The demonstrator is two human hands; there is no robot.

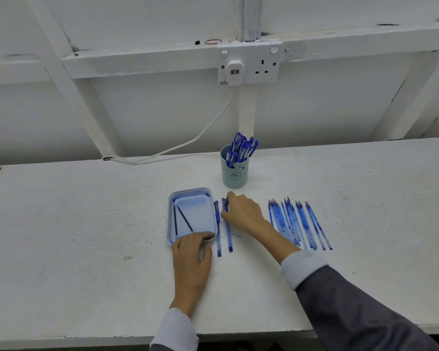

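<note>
Blue: two pens, two refills, tray

white bench | tray | pen cup — farther back | pen beside second pen | row of pen barrels — right

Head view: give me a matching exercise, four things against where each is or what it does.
1 cup
2 tray
3 row of pen barrels
4 right hand

a holds two thin refills
b pinches a pen beside the tray
c stands behind, full of pens
d lies right of the right hand

Pairs: 1c, 2a, 3d, 4b.
</note>
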